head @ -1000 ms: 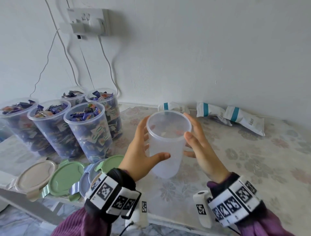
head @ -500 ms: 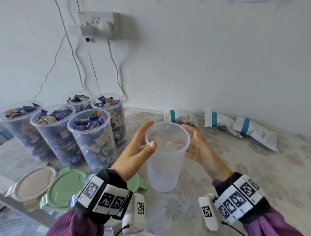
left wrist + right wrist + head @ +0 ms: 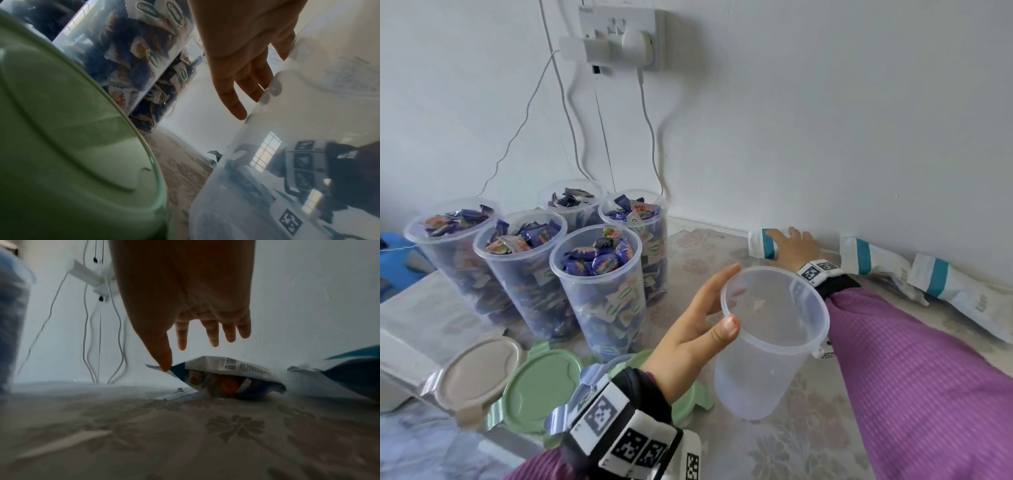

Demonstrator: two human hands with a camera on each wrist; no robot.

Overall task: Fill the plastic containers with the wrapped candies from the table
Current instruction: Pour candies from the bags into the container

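At the far left, near the table's front edge, a beige lid (image 3: 477,368) and a green lid (image 3: 541,385) lie flat, side by side, and more lids show partly under the left wrist. Behind them five filled containers (image 3: 599,291) of wrapped candies (image 3: 595,258) stand packed together, the back two close to the wall under the socket (image 3: 619,34) and its hanging cables.

The left hand (image 3: 688,337) holds the empty container (image 3: 767,342) near its rim, thumb on the near side and fingers spread along the far side; the container leans slightly and its base rests on the flowered tablecloth (image 3: 808,445). A strip of bare cloth separates it from the filled group.

To the right, the right arm in a purple sleeve (image 3: 914,359) stretches past the empty container toward the wall. The right hand (image 3: 792,248) is over the white and teal bag (image 3: 760,245), fingers extended and loose; in the right wrist view the thumb tip touches the bag's torn open corner, with candies visible inside the bag (image 3: 226,378).

Further right, two more bags (image 3: 928,284) lie along the wall, one overlapping the other. Bare cloth lies in front of them.
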